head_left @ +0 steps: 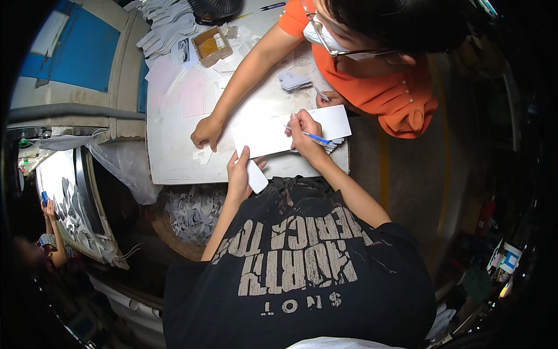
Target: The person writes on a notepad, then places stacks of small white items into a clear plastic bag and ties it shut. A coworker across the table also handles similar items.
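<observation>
My right hand (303, 129) is closed around a blue pen (317, 139), held over a long white paper strip (332, 121) on the table. Next to the table's near edge, my left hand (239, 170) grips a white slab with rounded corners (256, 178), which looks like a phone. Its thumb lies close to the strip's left end; whether it touches the paper I cannot tell. A stack of cut paper pieces (333, 145) shows partly under the strip. Opposite me, a co-worker in orange presses one hand (208, 131) near a small white cutout (203, 155).
The co-worker's other hand (330, 99) holds a small piece beside a paper stack (294, 81). A small wooden box (211, 46), pink-lined sheets (195, 93) and a black fan (214, 9) occupy the white table (174, 151). Paper scraps fill a round basket (195, 212) below. Another person works far left.
</observation>
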{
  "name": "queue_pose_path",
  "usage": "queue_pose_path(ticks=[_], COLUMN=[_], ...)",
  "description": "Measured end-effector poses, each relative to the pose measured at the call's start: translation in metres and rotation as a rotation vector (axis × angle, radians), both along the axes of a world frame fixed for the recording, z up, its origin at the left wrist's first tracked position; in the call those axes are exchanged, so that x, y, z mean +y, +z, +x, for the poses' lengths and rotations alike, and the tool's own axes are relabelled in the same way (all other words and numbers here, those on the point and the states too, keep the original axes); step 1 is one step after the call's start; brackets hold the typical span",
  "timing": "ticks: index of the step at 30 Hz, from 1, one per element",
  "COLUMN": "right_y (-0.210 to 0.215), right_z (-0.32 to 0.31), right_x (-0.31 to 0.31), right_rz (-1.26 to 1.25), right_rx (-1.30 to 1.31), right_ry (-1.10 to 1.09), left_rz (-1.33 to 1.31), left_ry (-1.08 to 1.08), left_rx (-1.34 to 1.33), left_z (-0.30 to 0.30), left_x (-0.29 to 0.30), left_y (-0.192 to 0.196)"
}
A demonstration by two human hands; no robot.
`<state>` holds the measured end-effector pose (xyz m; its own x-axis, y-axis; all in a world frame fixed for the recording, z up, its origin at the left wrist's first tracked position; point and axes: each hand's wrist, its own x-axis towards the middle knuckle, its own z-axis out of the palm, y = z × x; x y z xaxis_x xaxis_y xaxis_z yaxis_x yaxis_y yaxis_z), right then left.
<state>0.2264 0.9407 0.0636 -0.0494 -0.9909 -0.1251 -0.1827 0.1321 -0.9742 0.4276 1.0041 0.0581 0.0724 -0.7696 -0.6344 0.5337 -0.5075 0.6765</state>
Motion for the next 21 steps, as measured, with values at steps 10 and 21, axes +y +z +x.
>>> queue_pose_path(ticks=[10, 21], right_y=[-0.019, -0.013], right_z=[0.011, 0.015], right_x=[0.003, 0.004], right_rz=[-0.299, -0.271], right_rx=[0.327, 0.308], right_ry=[0.000, 0.059], left_rz=[-0.001, 0.018], left_ry=[-0.046, -0.063], left_rx=[-0.005, -0.040], left_z=[0.005, 0.005], left_x=[0.004, 0.001], left_y=[0.000, 0.001])
